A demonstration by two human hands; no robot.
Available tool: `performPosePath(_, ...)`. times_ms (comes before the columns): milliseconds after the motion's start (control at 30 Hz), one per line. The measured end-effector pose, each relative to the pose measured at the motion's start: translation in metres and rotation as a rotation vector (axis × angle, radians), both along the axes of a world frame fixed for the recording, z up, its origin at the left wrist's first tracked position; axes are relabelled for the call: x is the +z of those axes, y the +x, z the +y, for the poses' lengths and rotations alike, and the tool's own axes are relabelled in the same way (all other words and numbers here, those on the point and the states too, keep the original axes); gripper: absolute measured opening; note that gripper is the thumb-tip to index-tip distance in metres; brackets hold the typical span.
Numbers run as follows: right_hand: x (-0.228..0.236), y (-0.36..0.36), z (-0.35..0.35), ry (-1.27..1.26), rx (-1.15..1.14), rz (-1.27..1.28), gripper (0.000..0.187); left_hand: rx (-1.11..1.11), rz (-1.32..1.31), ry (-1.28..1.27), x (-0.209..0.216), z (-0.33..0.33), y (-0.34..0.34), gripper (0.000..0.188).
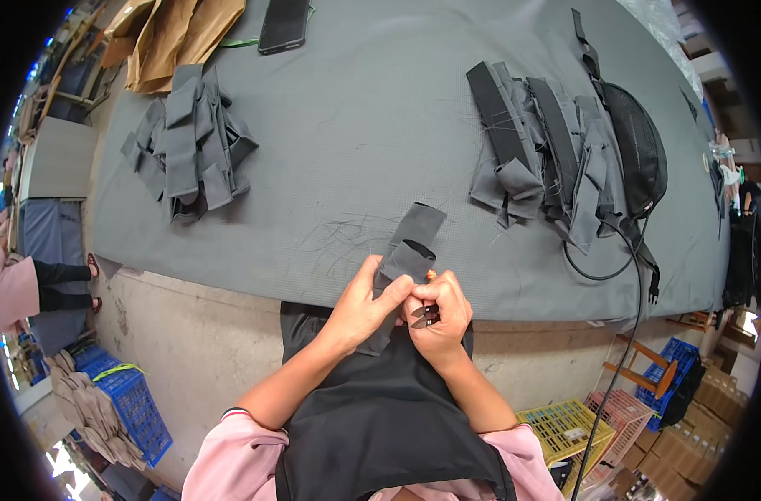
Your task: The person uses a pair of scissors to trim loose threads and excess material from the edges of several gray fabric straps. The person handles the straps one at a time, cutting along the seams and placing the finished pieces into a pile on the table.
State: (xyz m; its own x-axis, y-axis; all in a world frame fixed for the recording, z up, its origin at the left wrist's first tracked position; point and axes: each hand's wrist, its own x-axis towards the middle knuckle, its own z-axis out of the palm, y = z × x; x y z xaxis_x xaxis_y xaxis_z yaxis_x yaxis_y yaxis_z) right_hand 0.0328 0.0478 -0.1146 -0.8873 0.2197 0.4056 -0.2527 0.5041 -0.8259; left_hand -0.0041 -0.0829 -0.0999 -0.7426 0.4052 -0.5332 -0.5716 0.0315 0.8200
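Note:
At the table's near edge, my left hand (358, 307) is closed on a dark grey fabric strip (420, 225), thumb on top. The strip has a loop folded in its middle; one end lies toward the table and the other hangs below my hand. My right hand (444, 316) touches the left thumb and is closed around a small dark metal tool (428, 316) that looks like thread snips, mostly hidden by the fingers. A small orange bit shows above its fingertips. Loose cut threads (339, 242) lie beside the strip.
On the grey-covered table (355, 125) are a pile of fabric strips (188, 146) at left, more strips (535, 150) and a black bag (635, 150) at right, a phone (284, 25) and brown paper (172, 42). Crates (564, 426) stand below right. Another person (17, 288) stands far left.

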Motion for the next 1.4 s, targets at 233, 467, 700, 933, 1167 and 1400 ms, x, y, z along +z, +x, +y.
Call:
performPosePath(233, 0.028, -0.012, 0.018, -0.159, 0.193, -0.286, 0.019, 0.118, -0.009, 0.227, 0.008, 0.002, 0.001, 0.051)
performPosePath(467, 0.036, -0.029, 0.020, -0.278, 0.129, -0.367, 0.023, 0.147, -0.145, 0.413, 0.010, -0.001, -0.003, 0.053)
performPosePath(700, 0.049, 0.006, 0.028, 0.181, 0.025, -0.251, 0.026, 0.178, -0.141, 0.483, 0.007, -0.004, -0.009, 0.044)
performPosePath(933, 0.052, -0.003, 0.023, 0.362, 0.044, -0.155, 0.027, 0.209, -0.082, 0.445, 0.012, 0.005, -0.006, 0.043)
performPosePath(1167, 0.052, -0.005, 0.020, 0.465, 0.018, -0.081, 0.028, 0.274, -0.087, 0.499, 0.008, 0.008, -0.001, 0.041)
performPosePath(1400, 0.058, -0.005, 0.019, 0.529, 0.018, -0.065, 0.025, 0.328, -0.136, 0.555, 0.010, 0.008, 0.002, 0.041)
